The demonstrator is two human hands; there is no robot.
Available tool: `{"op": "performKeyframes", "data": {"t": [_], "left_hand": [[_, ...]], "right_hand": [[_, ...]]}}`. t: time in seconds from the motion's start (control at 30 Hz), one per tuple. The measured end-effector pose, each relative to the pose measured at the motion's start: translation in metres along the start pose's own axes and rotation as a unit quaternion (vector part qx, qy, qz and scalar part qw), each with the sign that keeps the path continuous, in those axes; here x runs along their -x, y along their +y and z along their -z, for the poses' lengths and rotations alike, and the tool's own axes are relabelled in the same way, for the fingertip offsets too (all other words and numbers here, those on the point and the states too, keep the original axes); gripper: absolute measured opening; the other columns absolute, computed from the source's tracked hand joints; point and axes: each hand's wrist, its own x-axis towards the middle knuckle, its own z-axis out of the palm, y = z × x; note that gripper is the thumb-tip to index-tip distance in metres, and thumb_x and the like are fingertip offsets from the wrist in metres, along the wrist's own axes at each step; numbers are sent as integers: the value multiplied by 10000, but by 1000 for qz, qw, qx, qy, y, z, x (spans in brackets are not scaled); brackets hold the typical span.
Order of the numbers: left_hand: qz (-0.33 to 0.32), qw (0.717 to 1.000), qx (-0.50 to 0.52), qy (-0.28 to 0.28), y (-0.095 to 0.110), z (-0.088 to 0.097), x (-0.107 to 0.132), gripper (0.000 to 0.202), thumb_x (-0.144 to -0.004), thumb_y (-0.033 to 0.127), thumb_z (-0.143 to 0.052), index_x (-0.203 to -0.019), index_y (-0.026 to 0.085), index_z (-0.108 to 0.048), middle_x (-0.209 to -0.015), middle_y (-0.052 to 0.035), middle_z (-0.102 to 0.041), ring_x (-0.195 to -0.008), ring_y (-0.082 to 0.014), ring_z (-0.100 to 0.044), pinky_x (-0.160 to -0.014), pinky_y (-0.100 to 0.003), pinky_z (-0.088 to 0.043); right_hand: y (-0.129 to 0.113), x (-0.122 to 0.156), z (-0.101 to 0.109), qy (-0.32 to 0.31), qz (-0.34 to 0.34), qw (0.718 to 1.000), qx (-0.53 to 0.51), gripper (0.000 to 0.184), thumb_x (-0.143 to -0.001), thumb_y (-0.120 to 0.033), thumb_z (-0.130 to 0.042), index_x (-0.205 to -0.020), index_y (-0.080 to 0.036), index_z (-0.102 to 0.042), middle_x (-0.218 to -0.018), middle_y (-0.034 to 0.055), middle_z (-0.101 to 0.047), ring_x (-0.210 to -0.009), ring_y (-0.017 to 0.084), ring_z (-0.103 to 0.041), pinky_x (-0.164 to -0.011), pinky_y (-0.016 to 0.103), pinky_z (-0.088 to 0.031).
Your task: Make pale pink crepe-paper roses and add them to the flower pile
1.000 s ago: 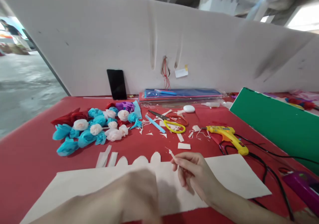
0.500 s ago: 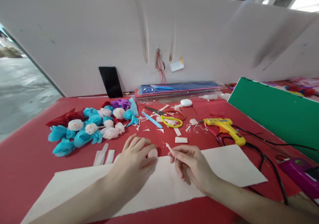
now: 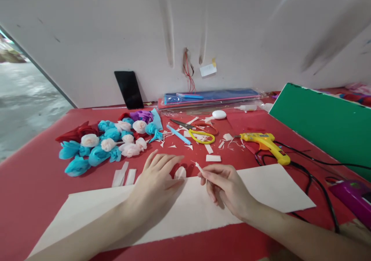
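Note:
My right hand (image 3: 228,185) is closed in a pinch around a thin, tightly rolled white paper stem (image 3: 198,166), whose tip points up and to the left. Palm down, my left hand (image 3: 156,181) is open with its fingers stretched out over the back edge of a long cream paper sheet (image 3: 266,189). Just beyond its fingertips lies a pale, rounded crepe paper petal (image 3: 180,172); whether they touch I cannot tell. Pale paper strips (image 3: 120,176) lie left of that hand. A small white paper rectangle (image 3: 213,158) sits behind the stem.
Blue, pink and red paper flowers (image 3: 98,154) are heaped at the left. Scissors (image 3: 199,134) and a blue pen (image 3: 179,134) lie among scraps. A yellow hot glue gun (image 3: 266,143) with a black cord sits right, before a green board (image 3: 321,133). A phone (image 3: 129,90) leans on the wall.
My left fingers have lifted and straightened slightly, uncovering more of the petal. My right hand keeps its pinch on the stem. The whole view has shifted slightly.

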Motion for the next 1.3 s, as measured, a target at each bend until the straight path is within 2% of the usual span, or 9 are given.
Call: {"op": "performKeyframes", "data": {"t": [0.13,0.23,0.43,0.6,0.77,0.9,1.0,1.17,1.3], "left_hand": [[-1,1000,-4,-29,-1,2,0,158,-835,204,-539,-964,212,-629,-879,-34,-733,-841,-250,-629,-986,-538,-366],[9,999,-2,-46,-1,2,0,137,-814,184,-533,-850,237,-654,-918,-19,-741,-864,-256,-632,-1007,-564,-342],[38,997,15,-59,-4,1,1,226,-811,202,-556,-1029,220,-614,-951,-26,-735,-886,-252,-633,-955,-497,-428],[44,996,35,-72,-4,1,-1,185,-828,193,-541,-995,228,-614,-810,4,-719,-822,-233,-628,-940,-466,-442],[47,995,52,-71,-4,0,-1,205,-834,201,-522,-1016,229,-612,-744,19,-700,-784,-215,-613,-926,-443,-445],[52,996,45,-54,-5,1,-1,271,-819,255,-551,-1076,198,-616,-927,-53,-686,-889,-256,-587,-851,-437,-476],[39,997,40,-54,-8,2,-3,288,-801,269,-561,-1068,217,-656,-1043,-77,-650,-972,-283,-557,-874,-458,-463],[11,997,42,-60,-11,1,-6,197,-790,248,-564,-925,247,-708,-997,-53,-653,-936,-262,-562,-958,-503,-395],[14,997,47,-60,-14,0,-6,266,-786,257,-575,-1027,214,-680,-1025,-77,-663,-964,-275,-556,-960,-524,-397]], "right_hand": [[-1,0,0,-3,-6,1000,5,239,-790,-327,-697,-675,-120,-664,-586,1,-614,-346,45,-458,-323,176,-296],[-1,1,0,-5,-10,1000,9,242,-800,-336,-689,-683,-125,-668,-549,-7,-602,-350,47,-453,-326,175,-290],[-3,0,0,-17,-17,1000,12,258,-811,-336,-675,-652,-133,-658,-401,-39,-522,-325,49,-419,-323,168,-273],[-4,-1,-1,-18,-19,1000,8,259,-811,-330,-670,-641,-135,-651,-392,-49,-498,-317,44,-395,-310,165,-259],[0,0,2,-13,-16,1000,12,250,-806,-350,-684,-680,-135,-663,-487,-29,-550,-346,51,-442,-305,167,-254],[1,1,3,-8,-15,1000,16,242,-805,-351,-694,-706,-131,-670,-561,-7,-605,-344,44,-447,-316,177,-279],[1,0,2,-6,-14,1000,17,233,-806,-344,-692,-715,-131,-673,-588,1,-623,-345,43,-447,-321,179,-286],[-1,-1,1,-6,-13,1000,12,229,-797,-340,-698,-699,-134,-674,-588,-3,-620,-343,39,-448,-307,172,-264],[-1,0,2,-8,-14,1000,9,231,-801,-333,-693,-685,-134,-677,-581,-6,-620,-339,36,-449,-309,173,-268]]}}
